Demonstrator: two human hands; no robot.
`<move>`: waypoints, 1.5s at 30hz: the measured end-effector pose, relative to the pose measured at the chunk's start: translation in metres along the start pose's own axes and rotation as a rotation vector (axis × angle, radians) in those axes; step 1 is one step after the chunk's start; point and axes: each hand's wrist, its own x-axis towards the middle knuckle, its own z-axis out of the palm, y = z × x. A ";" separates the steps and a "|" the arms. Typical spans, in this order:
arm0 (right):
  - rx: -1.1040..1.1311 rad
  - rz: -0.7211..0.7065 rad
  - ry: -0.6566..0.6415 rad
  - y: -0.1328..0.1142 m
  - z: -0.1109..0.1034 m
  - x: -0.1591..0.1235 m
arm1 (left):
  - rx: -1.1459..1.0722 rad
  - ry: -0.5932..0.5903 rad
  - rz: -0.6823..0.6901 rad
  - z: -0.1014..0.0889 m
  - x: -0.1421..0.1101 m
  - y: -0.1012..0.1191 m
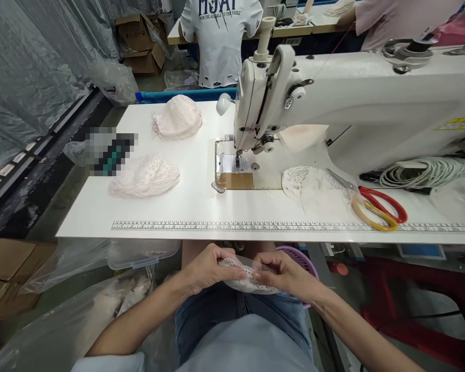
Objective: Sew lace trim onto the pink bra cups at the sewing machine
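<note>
Crinkled silvery plastic sheeting [42, 67] hangs at the left, near open brown cardboard boxes [134, 39]. A person in a printed white T-shirt [220, 46] is beyond. Lower right are a round purple plastic basket [309, 264], partly hidden, and a red plastic chair [387, 284].

**Glossy white bench [196, 209] with matt cloth**

Smooth, shiny metal needle plate [227, 163] mid-bench. Matt, wrinkled cloth cap [179, 118] near the far left corner. Textured openwork lace [149, 178] by the left edge. Netted white cloth [248, 284] just off the near edge; smooth plastic scissor handles [385, 207] beside it.
</note>
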 end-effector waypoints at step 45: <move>-1.311 -0.865 0.617 -0.063 -0.077 0.105 | 1.540 0.443 0.673 -0.065 0.098 0.103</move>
